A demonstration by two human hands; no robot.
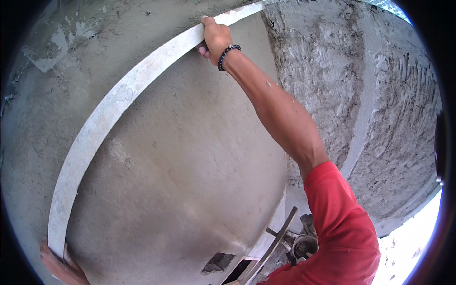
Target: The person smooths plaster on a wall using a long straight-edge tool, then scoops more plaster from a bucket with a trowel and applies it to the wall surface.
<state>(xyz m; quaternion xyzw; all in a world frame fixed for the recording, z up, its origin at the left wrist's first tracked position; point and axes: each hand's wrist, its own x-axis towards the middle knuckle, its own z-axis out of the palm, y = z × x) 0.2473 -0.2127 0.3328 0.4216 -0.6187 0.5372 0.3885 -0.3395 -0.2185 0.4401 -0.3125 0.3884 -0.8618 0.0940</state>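
A long pale straightedge (107,111), smeared with mortar, lies against the grey plastered wall (190,156). It looks curved in this wide picture. Near its upper end my right hand (217,39) is closed around it, thumb on the upper edge and fingertips under the lower one. A dark beaded bracelet (228,57) circles that wrist, and the sleeve above the bare forearm is red. Down at the lower left my left hand (64,267) grips the other end, its fingers partly hidden by the straightedge and cut off by the picture's rim.
Rough, ridged mortar (318,85) covers the wall to the right, crossed by a smoother raised strip (363,104). A dark rectangular recess (218,262) opens low in the plaster. Below stand a wooden bar (281,232) and a mortar-stained bucket (304,246). Bright light enters at lower right.
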